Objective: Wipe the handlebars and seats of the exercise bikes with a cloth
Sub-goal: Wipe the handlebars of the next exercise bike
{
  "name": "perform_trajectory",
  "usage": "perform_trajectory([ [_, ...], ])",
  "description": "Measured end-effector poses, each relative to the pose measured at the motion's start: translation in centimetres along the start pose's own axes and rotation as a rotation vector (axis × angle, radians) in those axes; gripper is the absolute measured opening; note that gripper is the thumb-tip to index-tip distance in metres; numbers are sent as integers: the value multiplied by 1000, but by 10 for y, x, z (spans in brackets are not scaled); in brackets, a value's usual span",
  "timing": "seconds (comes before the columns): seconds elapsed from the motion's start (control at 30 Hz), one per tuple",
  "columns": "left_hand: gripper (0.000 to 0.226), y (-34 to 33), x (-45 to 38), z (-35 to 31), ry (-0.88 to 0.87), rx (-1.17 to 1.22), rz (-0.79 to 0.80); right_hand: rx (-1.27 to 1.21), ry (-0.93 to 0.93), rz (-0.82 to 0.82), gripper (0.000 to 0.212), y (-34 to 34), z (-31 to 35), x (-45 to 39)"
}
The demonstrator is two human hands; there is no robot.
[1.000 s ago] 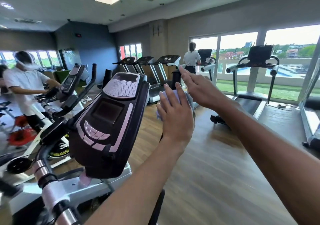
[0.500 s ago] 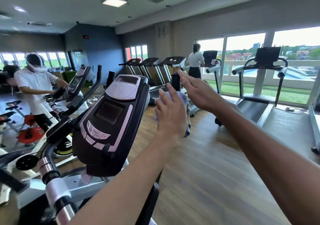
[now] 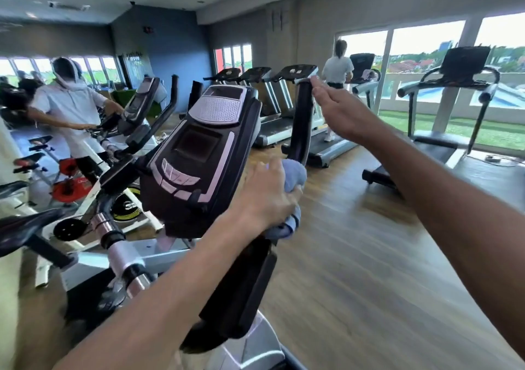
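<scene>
An exercise bike with a black and silver console [image 3: 204, 153] stands right in front of me. Its right handlebar [image 3: 301, 119] is a black padded bar rising upright beside the console. My left hand [image 3: 267, 196] grips a light blue cloth [image 3: 294, 177] wrapped around the lower part of that bar. My right hand [image 3: 338, 111] is held up with straight fingers, its fingertips at the top of the bar. The bike's left handlebar [image 3: 110, 221] with chrome bands runs at the lower left. The seat is not in view.
More exercise bikes [image 3: 136, 113] stand to the left, where a person in a white shirt [image 3: 71, 108] works on one. Treadmills [image 3: 267, 96] line the far wall and windows; another person [image 3: 338, 68] stands on one. Wooden floor [image 3: 355, 256] lies open to the right.
My left hand with the cloth has slid down the right handlebar from near its top to its lower part. My right hand stayed near the top of the bar.
</scene>
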State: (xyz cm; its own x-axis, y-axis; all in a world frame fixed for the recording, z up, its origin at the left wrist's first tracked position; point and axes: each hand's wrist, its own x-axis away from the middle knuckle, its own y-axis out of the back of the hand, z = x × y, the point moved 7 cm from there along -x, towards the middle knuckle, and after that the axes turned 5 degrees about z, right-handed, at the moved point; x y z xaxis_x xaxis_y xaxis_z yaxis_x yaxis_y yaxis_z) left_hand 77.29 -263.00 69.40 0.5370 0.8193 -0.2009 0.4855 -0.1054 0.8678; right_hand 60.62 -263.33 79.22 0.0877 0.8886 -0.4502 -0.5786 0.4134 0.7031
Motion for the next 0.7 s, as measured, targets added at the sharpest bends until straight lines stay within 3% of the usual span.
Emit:
perform_trajectory([
  [0.17, 47, 79, 10, -5, -155, 179, -132, -207, -104, -149, 62, -11, 7, 37],
  [0.27, 64, 53, 76, 11, -233, 109, -26, -354, -151, -268, 48, -36, 11, 82],
  [0.4, 84, -4, 130, 33, -178, 83, -209, -632, -240, -194, 37, -100, 12, 131],
  [0.47, 80, -6, 107, 31, -183, 38, -289, -689, -272, -204, 44, -121, 12, 145],
  [0.57, 70, -5, 72, 21, -185, 20, -278, -776, -344, -209, 54, -130, 14, 156],
  [0.7, 57, -4, 114, 37, -334, 147, -356, -749, -405, -158, 64, -140, 15, 169],
])
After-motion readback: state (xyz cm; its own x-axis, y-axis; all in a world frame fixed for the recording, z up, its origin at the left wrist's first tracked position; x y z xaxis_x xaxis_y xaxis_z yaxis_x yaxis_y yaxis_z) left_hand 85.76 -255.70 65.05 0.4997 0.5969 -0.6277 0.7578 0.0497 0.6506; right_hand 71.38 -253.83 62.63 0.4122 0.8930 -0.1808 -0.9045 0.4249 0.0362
